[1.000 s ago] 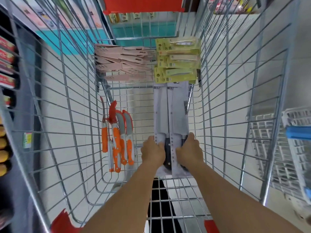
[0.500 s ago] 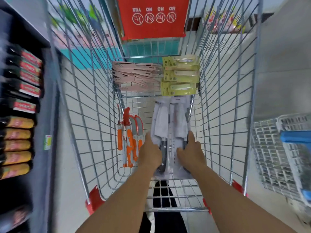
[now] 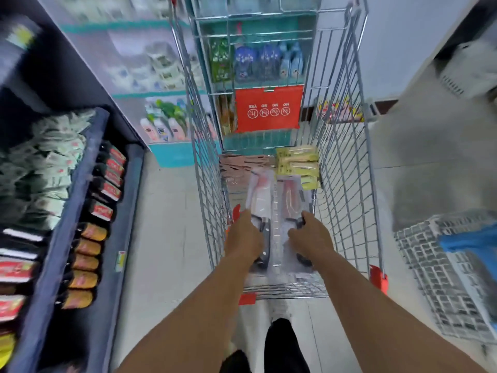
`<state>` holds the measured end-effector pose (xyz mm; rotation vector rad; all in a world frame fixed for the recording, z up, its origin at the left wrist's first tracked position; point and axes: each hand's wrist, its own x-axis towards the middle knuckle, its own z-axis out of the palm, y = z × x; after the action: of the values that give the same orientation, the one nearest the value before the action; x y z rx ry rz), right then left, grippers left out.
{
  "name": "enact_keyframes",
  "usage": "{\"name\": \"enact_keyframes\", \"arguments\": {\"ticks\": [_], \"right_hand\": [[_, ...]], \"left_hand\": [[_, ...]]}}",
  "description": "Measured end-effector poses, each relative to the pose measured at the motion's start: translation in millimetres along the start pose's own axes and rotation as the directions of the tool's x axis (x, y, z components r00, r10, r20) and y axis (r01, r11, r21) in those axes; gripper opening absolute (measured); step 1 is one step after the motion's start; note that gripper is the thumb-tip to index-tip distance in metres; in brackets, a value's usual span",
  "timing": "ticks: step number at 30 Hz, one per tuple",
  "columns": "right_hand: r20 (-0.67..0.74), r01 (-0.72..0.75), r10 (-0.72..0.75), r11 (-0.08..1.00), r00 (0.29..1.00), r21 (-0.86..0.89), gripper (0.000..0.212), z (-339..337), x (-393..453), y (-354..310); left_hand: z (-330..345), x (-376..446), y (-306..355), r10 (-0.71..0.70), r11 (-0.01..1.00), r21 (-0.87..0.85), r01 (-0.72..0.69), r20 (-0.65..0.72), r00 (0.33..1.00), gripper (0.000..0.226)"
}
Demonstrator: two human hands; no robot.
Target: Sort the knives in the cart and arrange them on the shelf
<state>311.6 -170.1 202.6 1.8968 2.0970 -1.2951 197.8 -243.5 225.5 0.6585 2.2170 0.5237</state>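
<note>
A clear pack of black-handled knives point(image 3: 279, 211) is held at lower centre of the frame, inside the wire cart point(image 3: 347, 168); its long axis runs up the frame, away from the person, blades toward the far end, handles toward the body. The pack is gripped on both flanks at the handle end: the left hand point(image 3: 243, 236) is clamped on its left edge, the right hand point(image 3: 309, 235) on its right edge; the hands are apart, the pack between them, neither plainly nearer. The pack appears lifted clear of the cart floor, though motion blur leaves this uncertain. Yellow-carded knife packs point(image 3: 298, 165) and pale pink knife packs point(image 3: 242, 164) are seen beyond the blade end, at mid-frame. The shelf point(image 3: 118, 211) lies at the left of the frame, so a carry leftward over the cart wall is judged next; the left hand would lead.
</note>
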Motion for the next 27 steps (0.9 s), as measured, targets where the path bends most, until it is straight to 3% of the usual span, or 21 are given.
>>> {"name": "enact_keyframes", "arguments": {"ticks": [7, 12, 15, 18, 23, 27], "right_hand": [[-0.155, 0.213, -0.203, 0.976, 0.967, 0.051, 0.03, -20.4, -65.7, -71.3], [-0.231, 0.403, -0.372, 0.91, 0.899, 0.102, 0.03, -36.6, -110.3, -120.0], [-0.219, 0.519, -0.489, 0.847, 0.845, 0.111, 0.031, -42.6, -131.1, -149.7], [-0.148, 0.635, -0.619, 0.764, 0.772, 0.118, 0.028, -44.6, -151.6, -182.7], [-0.034, 0.743, -0.748, 0.652, 0.663, 0.15, 0.055, -28.0, -194.2, -233.4], [0.106, 0.819, -0.836, 0.549, 0.538, 0.169, 0.061, 2.9, -237.8, -258.4]], "left_hand": [[-88.8, -65.4, 7.2, 0.181, 0.979, -0.055, -0.197, -0.213, 0.96, 0.046], [-141.1, -93.8, -1.6, 0.158, 0.947, -0.205, -0.249, -0.377, 0.913, 0.044], [-174.2, -108.8, -11.7, 0.143, 0.955, -0.172, -0.243, -0.453, 0.88, 0.046], [-207.1, -132.6, -24.4, 0.095, 0.937, -0.214, -0.276, -0.602, 0.793, 0.052], [-247.0, -189.9, -57.6, -0.058, 0.939, -0.256, -0.23, -0.778, 0.626, 0.052], [-262.8, -246.0, -100.1, -0.222, 0.926, -0.335, -0.173, -0.856, 0.467, 0.053]]}}
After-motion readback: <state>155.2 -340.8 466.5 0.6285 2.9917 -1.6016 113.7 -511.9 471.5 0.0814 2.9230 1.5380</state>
